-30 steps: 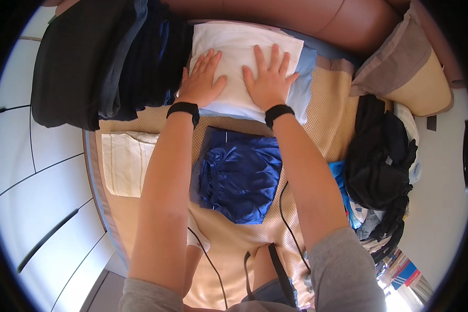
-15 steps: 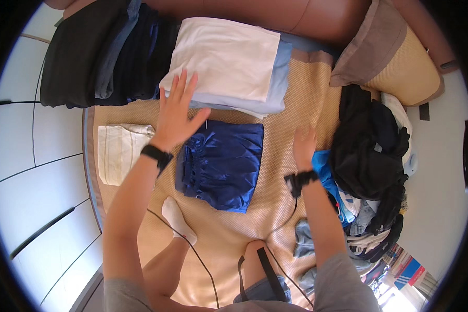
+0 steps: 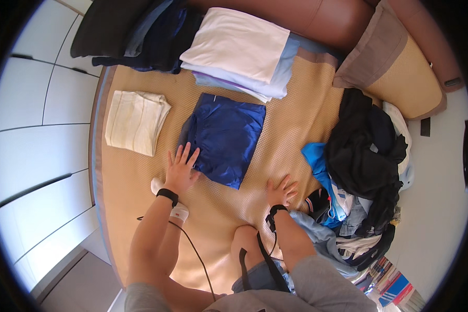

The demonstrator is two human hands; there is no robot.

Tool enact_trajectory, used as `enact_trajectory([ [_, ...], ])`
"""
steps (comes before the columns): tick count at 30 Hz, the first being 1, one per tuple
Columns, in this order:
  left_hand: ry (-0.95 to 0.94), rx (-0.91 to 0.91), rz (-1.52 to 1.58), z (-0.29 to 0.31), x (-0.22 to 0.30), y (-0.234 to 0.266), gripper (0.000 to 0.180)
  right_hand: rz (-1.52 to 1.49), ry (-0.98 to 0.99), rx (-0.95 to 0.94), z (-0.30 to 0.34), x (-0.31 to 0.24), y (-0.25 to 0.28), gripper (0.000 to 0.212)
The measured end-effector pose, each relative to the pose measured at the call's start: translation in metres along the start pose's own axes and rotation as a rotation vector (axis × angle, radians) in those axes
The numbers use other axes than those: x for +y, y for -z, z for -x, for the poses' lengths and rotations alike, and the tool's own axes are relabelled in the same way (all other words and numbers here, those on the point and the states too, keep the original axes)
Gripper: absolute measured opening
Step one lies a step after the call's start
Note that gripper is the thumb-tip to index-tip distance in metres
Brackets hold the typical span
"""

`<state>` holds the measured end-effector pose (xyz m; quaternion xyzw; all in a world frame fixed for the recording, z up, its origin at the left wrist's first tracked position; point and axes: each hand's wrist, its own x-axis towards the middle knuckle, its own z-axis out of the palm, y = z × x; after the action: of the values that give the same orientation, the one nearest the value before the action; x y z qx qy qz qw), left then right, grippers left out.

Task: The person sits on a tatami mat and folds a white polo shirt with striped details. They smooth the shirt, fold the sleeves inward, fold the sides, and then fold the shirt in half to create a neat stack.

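A folded shiny blue garment (image 3: 229, 138) lies on the woven mat in front of me, with a darker grey-blue strip along its left side. At its lower left edge my left hand (image 3: 181, 171) has its fingers spread, the fingertips over or touching the cloth; contact is hard to tell. My right hand (image 3: 282, 193) is also spread, low over the mat to the right of the garment, and holds nothing. Left of the blue garment lies a folded cream striped cloth (image 3: 137, 122). Both wrists wear black straps.
Behind are a stack of folded white and light-blue cloths (image 3: 239, 47) and dark folded clothes (image 3: 156, 44). At right sits a loose clothes heap (image 3: 364, 151) below a tan pillow (image 3: 400, 73). White cabinets (image 3: 41, 151) line the left. A black cable (image 3: 197, 255) crosses near my legs.
My left hand has come back from the blue garment's far left corner to its near left edge. My right hand has moved nearer and leftward, away from the clothes heap. The view has shifted.
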<state>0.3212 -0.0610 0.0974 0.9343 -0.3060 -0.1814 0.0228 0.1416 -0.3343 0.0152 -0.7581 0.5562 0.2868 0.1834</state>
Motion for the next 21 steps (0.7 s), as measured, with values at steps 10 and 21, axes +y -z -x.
enact_trajectory([
  [10,0.455,-0.170,0.204,0.067,-0.019,-0.002,0.056,-0.018,0.084,-0.118,-0.010,0.008,0.014,0.091],
  [21,0.148,-0.080,0.484,0.077,0.100,-0.107,0.042,-0.045,0.226,0.113,-0.005,0.023,-0.007,0.085],
])
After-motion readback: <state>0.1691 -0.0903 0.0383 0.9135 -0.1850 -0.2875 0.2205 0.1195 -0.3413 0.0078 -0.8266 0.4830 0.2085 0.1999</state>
